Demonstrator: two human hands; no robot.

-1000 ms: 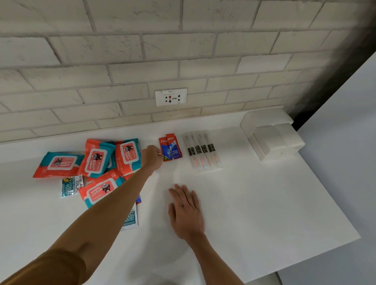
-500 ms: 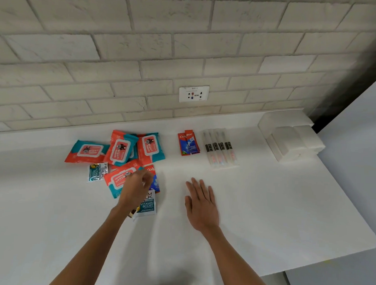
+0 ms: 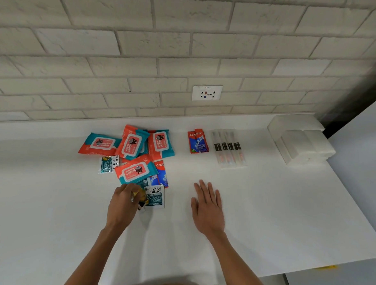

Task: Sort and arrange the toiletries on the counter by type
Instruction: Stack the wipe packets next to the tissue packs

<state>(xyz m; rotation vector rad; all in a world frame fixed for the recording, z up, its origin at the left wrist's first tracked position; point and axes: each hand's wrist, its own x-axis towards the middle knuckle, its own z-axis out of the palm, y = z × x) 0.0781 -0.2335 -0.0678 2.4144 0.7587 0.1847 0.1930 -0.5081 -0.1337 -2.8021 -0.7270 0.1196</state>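
toothbrushes (image 3: 228, 148) and two toothpaste sachets (image 3: 197, 142) lie sorted near the worktop's (image 3: 287, 209) back edge; wipes (image 3: 131, 143) and conditioner sachets (image 3: 154, 196) lie heaped, unsorted. left grip (image 3: 123, 204) pinches a yellowish sachet (image 3: 141, 199); right grip (image 3: 208, 207) lies flat, empty.

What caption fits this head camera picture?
Left hand pinches a yellow sachet beside jumbled wipes packs; right hand rests flat on counter.

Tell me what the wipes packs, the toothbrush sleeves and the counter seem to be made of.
Wipes packs: soft printed plastic film, slightly glossy; they sag and overlap, each with a flap label on top.
Toothbrush sleeves: probably thin clear plastic; the brushes show through.
Counter: smooth white matte, solid surface or laminate; no grain or strong reflections, so I cannot tell which.
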